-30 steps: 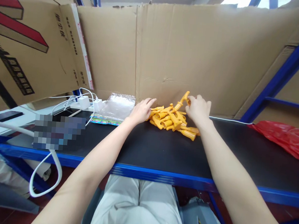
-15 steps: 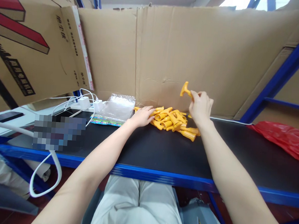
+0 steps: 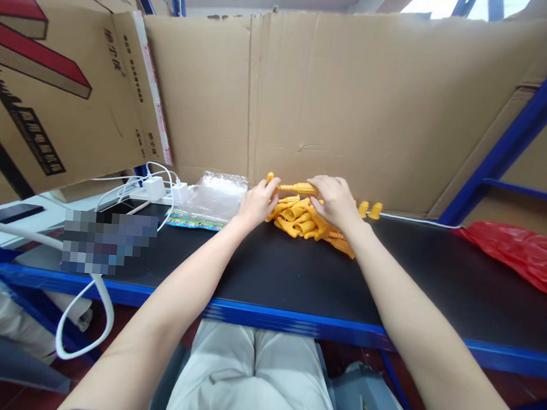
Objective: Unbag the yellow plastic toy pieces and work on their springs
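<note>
Head view: a cardboard panel (image 3: 380, 106) stood behind the pile of yellow handles (image 3: 306, 224). Above this pile, the left hand (image 3: 257, 204) and the right hand (image 3: 336, 200) held opposite ends of one ridged yellow handle (image 3: 297, 188), fingers narrow around it.

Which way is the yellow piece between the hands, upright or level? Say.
Roughly level: the yellow piece spans sideways from the left hand to the right hand.
</note>
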Demonstrator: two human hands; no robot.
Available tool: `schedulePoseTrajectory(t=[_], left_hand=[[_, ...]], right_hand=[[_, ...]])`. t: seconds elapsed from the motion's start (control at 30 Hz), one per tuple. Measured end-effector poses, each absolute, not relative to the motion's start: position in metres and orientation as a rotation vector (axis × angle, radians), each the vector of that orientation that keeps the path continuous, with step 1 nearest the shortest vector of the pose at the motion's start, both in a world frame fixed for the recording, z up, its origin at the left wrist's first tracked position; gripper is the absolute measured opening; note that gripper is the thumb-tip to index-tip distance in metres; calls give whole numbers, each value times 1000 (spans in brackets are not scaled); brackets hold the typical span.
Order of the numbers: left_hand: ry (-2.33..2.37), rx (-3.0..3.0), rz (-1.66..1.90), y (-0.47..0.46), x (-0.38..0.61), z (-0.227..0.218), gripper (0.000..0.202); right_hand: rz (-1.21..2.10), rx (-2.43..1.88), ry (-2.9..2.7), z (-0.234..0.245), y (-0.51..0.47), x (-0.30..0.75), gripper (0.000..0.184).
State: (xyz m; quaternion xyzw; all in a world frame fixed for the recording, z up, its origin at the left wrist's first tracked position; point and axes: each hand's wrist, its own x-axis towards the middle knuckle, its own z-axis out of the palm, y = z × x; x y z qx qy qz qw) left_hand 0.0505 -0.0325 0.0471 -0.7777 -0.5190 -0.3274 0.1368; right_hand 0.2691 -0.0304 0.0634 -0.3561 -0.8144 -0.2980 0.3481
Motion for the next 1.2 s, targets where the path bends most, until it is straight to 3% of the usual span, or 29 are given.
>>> schedulePoseTrajectory(t=[0.2,0.5,0.73,0.9,1.2], left_hand=[[-1567,-2245,-880,-35,51,51,34],[-1584,-2322,-864,-32,54,50,34],[-1597,-2341,-908,-31,54,49,31],[-1620,-2342,-862,-30,52,49,32],[-1665,-2336,-777,-29,52,46,32]], right_hand=[[-739,-1011,-2216,61,-34,260,31],[-825,-1099,-2192,63,-37,254,13],[-829,-1091,-2205,60,-35,254,13],[-720,-1071,-2301,57,-32,256,24],[-751,-1126,-2331,60,-35,249,21]])
